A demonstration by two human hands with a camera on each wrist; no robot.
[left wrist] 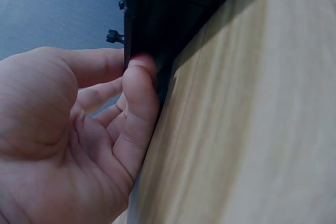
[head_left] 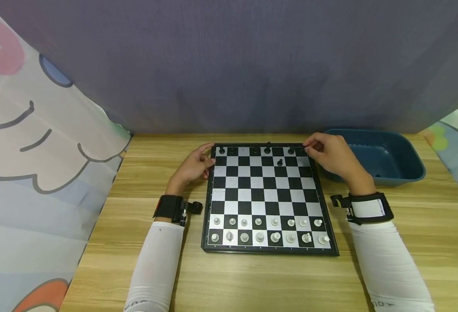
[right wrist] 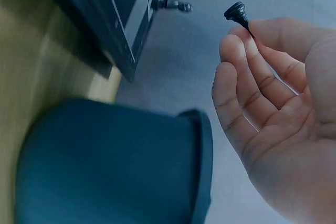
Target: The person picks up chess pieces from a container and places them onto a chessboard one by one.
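A black-and-white chessboard [head_left: 258, 195] lies on the table with two rows of white chess pieces [head_left: 259, 236] along its near side. Several black pieces [head_left: 267, 150] stand in the far row, and one black piece [head_left: 280, 162] stands a row closer. My left hand [head_left: 193, 167] grips the board's far left corner, with the fingertips against its dark edge [left wrist: 149, 19] in the left wrist view. Over the far right corner, my right hand [head_left: 336, 156] pinches a black chess piece [right wrist: 237, 13] by its upper part. Its base shows; the fingers hide its top.
A dark blue plastic bin [head_left: 404, 149] stands right of the board, behind the right wrist, with something small and dark inside. The wooden table [head_left: 260, 281] reaches a grey backdrop [head_left: 229, 86] at its far edge. A patterned cloth [head_left: 38, 208] hangs on the left.
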